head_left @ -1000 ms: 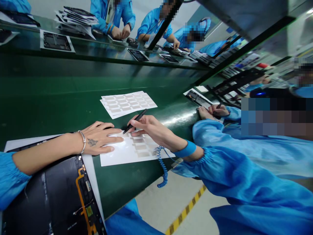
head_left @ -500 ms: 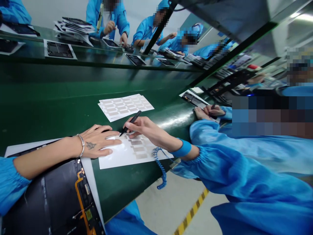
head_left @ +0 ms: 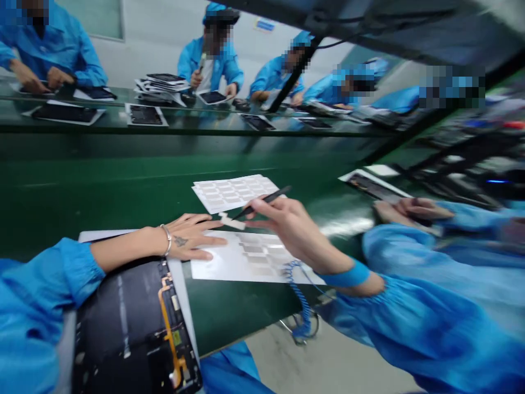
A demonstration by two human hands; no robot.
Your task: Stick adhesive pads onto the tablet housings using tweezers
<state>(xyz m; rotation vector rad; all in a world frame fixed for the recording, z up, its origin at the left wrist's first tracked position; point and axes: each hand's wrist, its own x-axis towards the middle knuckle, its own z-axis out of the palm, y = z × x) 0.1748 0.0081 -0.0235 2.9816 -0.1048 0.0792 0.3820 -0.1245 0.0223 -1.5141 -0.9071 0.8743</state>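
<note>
My left hand (head_left: 196,238) lies flat, fingers spread, on the left part of a white sticker sheet (head_left: 221,267) with rows of greyish labels. My right hand (head_left: 293,227) pinches slim, pointed black tweezers (head_left: 267,202) above that sheet. At the tweezers' tip a small pale sticker (head_left: 232,221) is raised off the sheet, close to my left fingertips. Whether it is gripped by the tip alone or also by a right finger, I cannot tell. Under my left forearm is an opened black tablet-like device (head_left: 135,317) with an orange flex cable, resting on white paper.
More label sheets (head_left: 211,207) lie just beyond my hands on the green table (head_left: 229,306). A coiled blue wrist-strap cord (head_left: 302,306) hangs over the front edge. To my right, a co-worker's hands (head_left: 410,210) rest near another device (head_left: 371,183). Across the bench sit several co-workers.
My right hand has lifted the tweezers up and right, and a sticker now shows at their tip. My left hand stays flat on the sheet. The view has turned left.
</note>
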